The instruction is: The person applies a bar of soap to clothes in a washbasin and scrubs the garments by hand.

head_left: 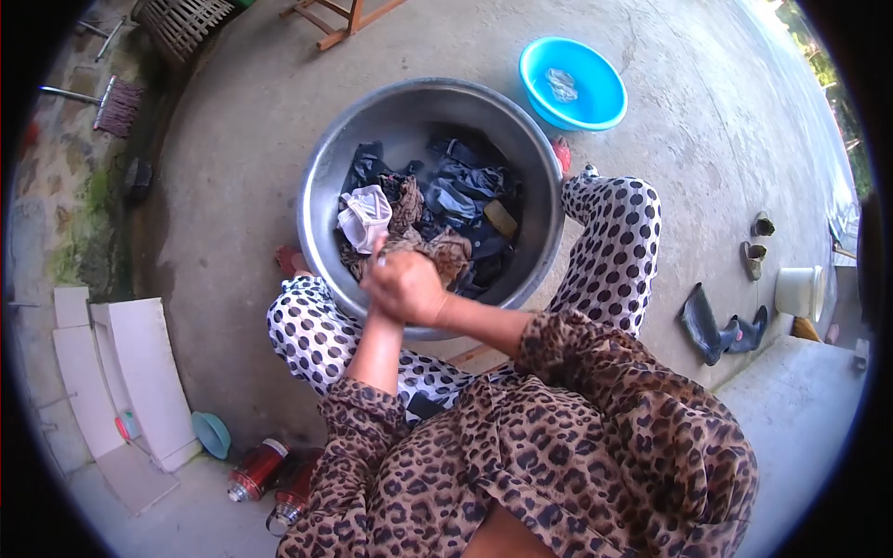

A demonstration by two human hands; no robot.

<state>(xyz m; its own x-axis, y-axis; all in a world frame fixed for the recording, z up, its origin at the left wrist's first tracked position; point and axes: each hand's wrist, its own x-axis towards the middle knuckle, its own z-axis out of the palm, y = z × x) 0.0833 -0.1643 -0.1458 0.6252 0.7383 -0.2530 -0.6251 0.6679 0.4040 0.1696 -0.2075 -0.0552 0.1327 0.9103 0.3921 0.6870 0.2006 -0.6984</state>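
Over the near side of a large metal basin point(321, 186), my two hands are pressed together. My right hand point(414, 286) is closed on top, its fingers clasped over my left hand point(377, 277), which is partly hidden. A brown leopard-print cloth point(445, 253) comes out from between them and trails into the basin. Around it lie dark blue clothes point(456, 191), a pale pink garment point(365, 216) and a yellowish bar of soap point(500, 218). The basin stands between my legs in polka-dot trousers point(614, 242).
A bright blue plastic basin point(609, 110) holding a crumpled whitish item stands beyond on the concrete. At right are dark boots point(702, 325), shoes point(753, 259) and a white bucket point(798, 293). Red thermos flasks point(258, 470) stand near left, a mop point(116, 107) far left, a wooden stand point(353, 19) ahead.
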